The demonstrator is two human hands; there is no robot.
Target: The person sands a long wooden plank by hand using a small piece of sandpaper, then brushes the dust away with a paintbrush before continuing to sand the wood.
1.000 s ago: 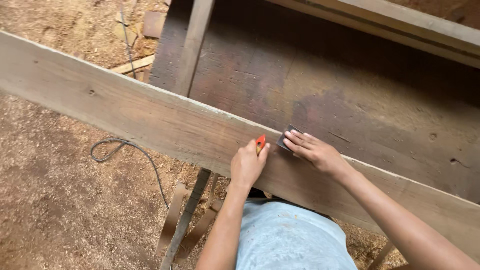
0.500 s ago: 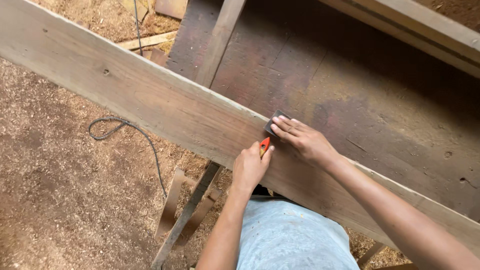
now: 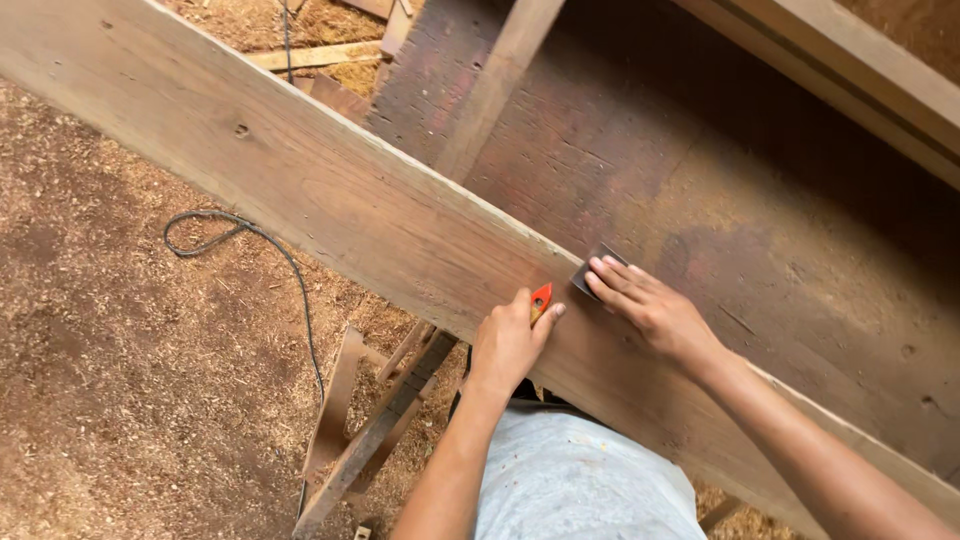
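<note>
A long pale wooden plank (image 3: 330, 190) runs diagonally from the upper left to the lower right. My left hand (image 3: 508, 342) rests on its near edge and grips a small red marker or pencil (image 3: 540, 299), tip against the wood. My right hand (image 3: 650, 310) lies flat on the plank just to the right, fingers pressing down a small dark flat piece (image 3: 594, 268) at the plank's far edge. The two hands are a few fingers' width apart.
Behind the plank lies a broad dark worn wooden surface (image 3: 720, 200) crossed by a lighter batten (image 3: 490, 90). Sawdust covers the ground (image 3: 120, 380) at left, where a black cable (image 3: 270, 270) loops. A wooden trestle leg (image 3: 370, 430) stands below the plank.
The view has shifted, so the plank and hands sit a little more to the right and lower. My left hand with the red marker has moved closer beside the dark piece under my right hand.
</note>
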